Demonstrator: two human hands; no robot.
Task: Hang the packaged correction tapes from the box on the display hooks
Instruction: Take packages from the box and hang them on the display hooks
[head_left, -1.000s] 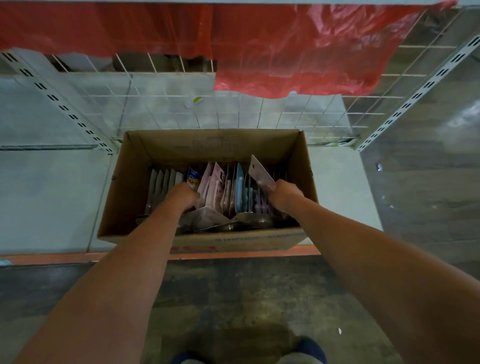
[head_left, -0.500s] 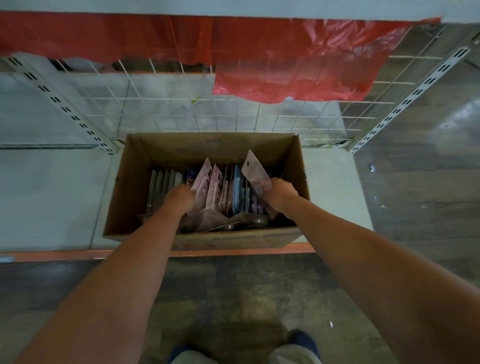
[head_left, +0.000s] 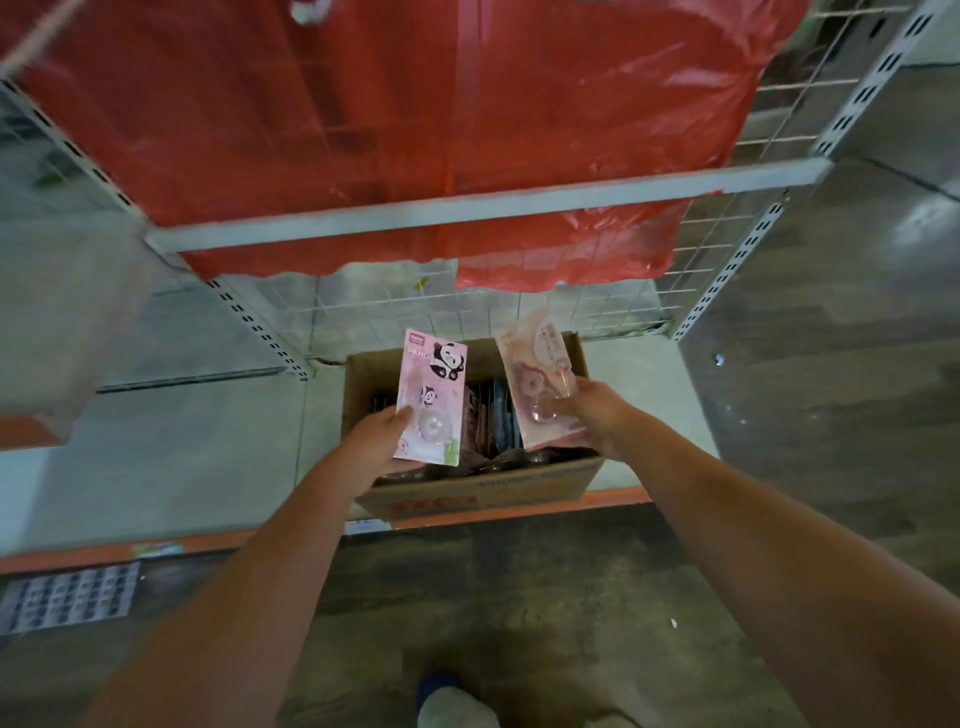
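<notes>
**Cardboard box on the bottom shelf, one pack lifted in each hand**

Cardboard, brown and open-topped, the box (head_left: 467, 493) sits on the pale lowest shelf (head_left: 171, 457) of a metal display rack, its front edge just behind the shelf's orange lip (head_left: 218, 543). More packaged correction tapes (head_left: 493, 426) stand on edge inside it.

The left hand (head_left: 376, 441) pinches a pink panda-printed pack (head_left: 431, 395) by its lower left edge, thumb on the front, and holds it upright above the box at about 11 o'clock from the box's middle. The right hand (head_left: 597, 410) grips a second pink pack (head_left: 540, 379) along its right side, fingers curled round it, at about 1 o'clock; this pack tilts slightly left and is blurred, so its print cannot be read.

Behind the box a white wire grid panel (head_left: 467, 301) forms the back of the rack, framed by slotted grey uprights (head_left: 727, 280) at 10 and 2 o'clock. A grey crossbar (head_left: 467, 213) runs across at 12 o'clock, with red plastic sheeting (head_left: 415, 114) draped behind and below it.

The floor (head_left: 519, 597) is dark, worn and wood-patterned, with a few pale specks. A grey printed sheet (head_left: 67, 597) lies at 8 o'clock below the orange lip, and a shoe tip (head_left: 452, 706) shows at 6 o'clock
</notes>
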